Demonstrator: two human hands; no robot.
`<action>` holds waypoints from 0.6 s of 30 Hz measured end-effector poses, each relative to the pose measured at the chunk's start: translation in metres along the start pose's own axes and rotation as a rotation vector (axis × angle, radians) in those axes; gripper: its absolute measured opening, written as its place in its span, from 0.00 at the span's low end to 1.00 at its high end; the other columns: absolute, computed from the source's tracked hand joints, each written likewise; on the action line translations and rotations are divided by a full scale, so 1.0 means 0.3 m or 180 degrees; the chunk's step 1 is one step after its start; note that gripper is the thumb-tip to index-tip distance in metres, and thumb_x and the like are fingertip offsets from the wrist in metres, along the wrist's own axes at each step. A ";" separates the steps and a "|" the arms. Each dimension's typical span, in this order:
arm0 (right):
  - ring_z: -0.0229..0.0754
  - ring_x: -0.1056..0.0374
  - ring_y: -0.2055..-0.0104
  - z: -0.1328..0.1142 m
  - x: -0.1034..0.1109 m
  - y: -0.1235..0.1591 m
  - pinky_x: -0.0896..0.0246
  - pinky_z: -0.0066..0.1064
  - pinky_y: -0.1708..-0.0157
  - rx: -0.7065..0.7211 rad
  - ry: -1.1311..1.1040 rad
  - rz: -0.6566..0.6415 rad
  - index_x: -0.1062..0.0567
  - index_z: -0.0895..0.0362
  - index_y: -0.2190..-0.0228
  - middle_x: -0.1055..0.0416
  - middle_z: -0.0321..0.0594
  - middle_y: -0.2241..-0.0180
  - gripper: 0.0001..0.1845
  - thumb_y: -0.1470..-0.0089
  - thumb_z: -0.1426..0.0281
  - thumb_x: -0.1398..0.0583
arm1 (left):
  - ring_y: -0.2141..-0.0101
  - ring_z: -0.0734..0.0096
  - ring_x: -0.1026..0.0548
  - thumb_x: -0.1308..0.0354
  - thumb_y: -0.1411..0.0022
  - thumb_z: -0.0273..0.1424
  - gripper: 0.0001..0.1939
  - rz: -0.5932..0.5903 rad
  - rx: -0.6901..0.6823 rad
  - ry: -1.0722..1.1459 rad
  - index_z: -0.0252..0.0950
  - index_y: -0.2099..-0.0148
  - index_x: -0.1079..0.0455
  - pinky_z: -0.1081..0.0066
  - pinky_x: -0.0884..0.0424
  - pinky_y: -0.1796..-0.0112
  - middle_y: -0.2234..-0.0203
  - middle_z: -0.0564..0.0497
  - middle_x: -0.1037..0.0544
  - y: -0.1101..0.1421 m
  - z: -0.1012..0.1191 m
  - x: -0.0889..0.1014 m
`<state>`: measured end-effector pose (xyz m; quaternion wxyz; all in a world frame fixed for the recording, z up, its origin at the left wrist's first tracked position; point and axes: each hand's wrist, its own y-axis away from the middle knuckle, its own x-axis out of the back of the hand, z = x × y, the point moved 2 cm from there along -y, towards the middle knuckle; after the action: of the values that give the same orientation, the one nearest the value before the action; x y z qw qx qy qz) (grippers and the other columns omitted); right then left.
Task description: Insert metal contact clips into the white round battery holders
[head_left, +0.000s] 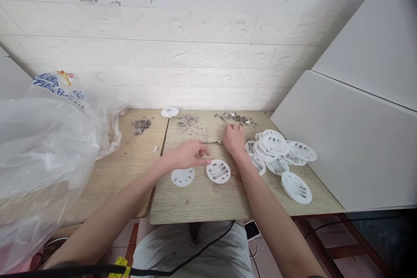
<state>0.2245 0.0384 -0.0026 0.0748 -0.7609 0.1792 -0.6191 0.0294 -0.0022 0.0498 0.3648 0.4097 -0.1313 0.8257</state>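
Observation:
My left hand (189, 154) hovers over the left side of the table, its thumb and curled fingers apart with nothing visible between them. The thumb tip is at the edge of a round white plastic battery cover (213, 173) with slots and metal contacts. Partly under my left wrist lies another white disc (182, 178). My right hand (233, 140) is closed, fingertips down at the near edge of a pile of metal contact pieces (234, 117); what they grip is hidden. A thin dark tool (213, 142) extends leftward from beside it; I cannot tell whether it is held.
Several white discs (273, 145) lie heaped at the right. Small metal parts form piles at the middle (187, 122) and left (142, 126). A white disc (170, 112) sits by the wall. A clear plastic bag (48, 139) covers the left side; a black cable (182, 265) crosses my lap.

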 end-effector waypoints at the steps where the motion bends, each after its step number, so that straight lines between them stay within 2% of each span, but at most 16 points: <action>1: 0.56 0.41 0.50 0.001 -0.003 -0.002 0.45 0.42 0.54 0.0048 -0.0013 -0.0059 0.27 0.65 0.54 0.32 0.56 0.54 0.21 0.46 0.81 0.51 | 0.67 0.68 0.29 0.39 0.49 0.44 0.20 -0.0073 0.0016 -0.0148 0.39 0.57 0.25 0.72 0.37 0.68 0.67 0.50 0.27 0.024 -0.004 0.013; 5: 0.53 0.38 0.53 0.002 0.006 -0.010 0.43 0.39 0.55 0.0055 -0.0238 -0.0191 0.23 0.64 0.61 0.31 0.54 0.58 0.19 0.45 0.81 0.52 | 0.61 0.65 0.29 0.32 0.57 0.36 0.29 -0.0300 0.0335 -0.0546 0.44 0.50 0.29 0.72 0.35 0.64 0.61 0.51 0.31 0.123 -0.028 0.031; 7: 0.52 0.37 0.54 0.003 0.014 -0.011 0.42 0.38 0.56 0.0006 -0.0359 -0.0178 0.23 0.65 0.61 0.31 0.54 0.58 0.19 0.44 0.80 0.52 | 0.58 0.64 0.29 0.32 0.57 0.31 0.28 -0.0329 0.0336 -0.0591 0.46 0.50 0.29 0.72 0.35 0.61 0.60 0.52 0.31 0.156 -0.040 0.025; 9: 0.52 0.38 0.52 0.003 0.018 -0.011 0.42 0.39 0.54 0.0002 -0.0370 -0.0067 0.24 0.64 0.58 0.31 0.54 0.56 0.19 0.44 0.79 0.51 | 0.56 0.64 0.30 0.34 0.55 0.28 0.24 -0.0305 0.0279 -0.0569 0.45 0.52 0.27 0.70 0.35 0.58 0.59 0.52 0.31 0.170 -0.052 0.016; 12: 0.55 0.44 0.45 0.002 0.009 -0.014 0.46 0.44 0.49 0.0026 -0.0177 0.0134 0.29 0.62 0.49 0.36 0.53 0.46 0.22 0.44 0.77 0.51 | 0.55 0.65 0.30 0.35 0.52 0.27 0.21 -0.0217 0.0134 -0.0429 0.44 0.54 0.26 0.68 0.35 0.55 0.58 0.51 0.30 0.167 -0.066 0.017; 16: 0.56 0.52 0.39 -0.008 -0.025 -0.024 0.51 0.48 0.46 0.0128 0.0043 -0.0116 0.38 0.60 0.41 0.49 0.48 0.37 0.29 0.45 0.79 0.53 | 0.56 0.66 0.28 0.36 0.48 0.33 0.20 -0.0142 -0.0313 0.0482 0.44 0.51 0.26 0.68 0.31 0.58 0.54 0.48 0.28 0.137 -0.059 0.055; 18: 0.55 0.51 0.39 -0.013 -0.032 -0.028 0.51 0.48 0.47 0.0149 0.0029 -0.0245 0.39 0.60 0.41 0.49 0.48 0.36 0.29 0.45 0.80 0.54 | 0.57 0.65 0.26 0.37 0.47 0.36 0.21 -0.0050 -0.0463 0.1253 0.43 0.49 0.27 0.67 0.29 0.59 0.52 0.46 0.27 0.112 -0.051 0.080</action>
<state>0.2208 0.0501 -0.0076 0.0680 -0.7625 0.1356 -0.6290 -0.0128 -0.0059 0.0616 0.4184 0.2141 -0.1134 0.8753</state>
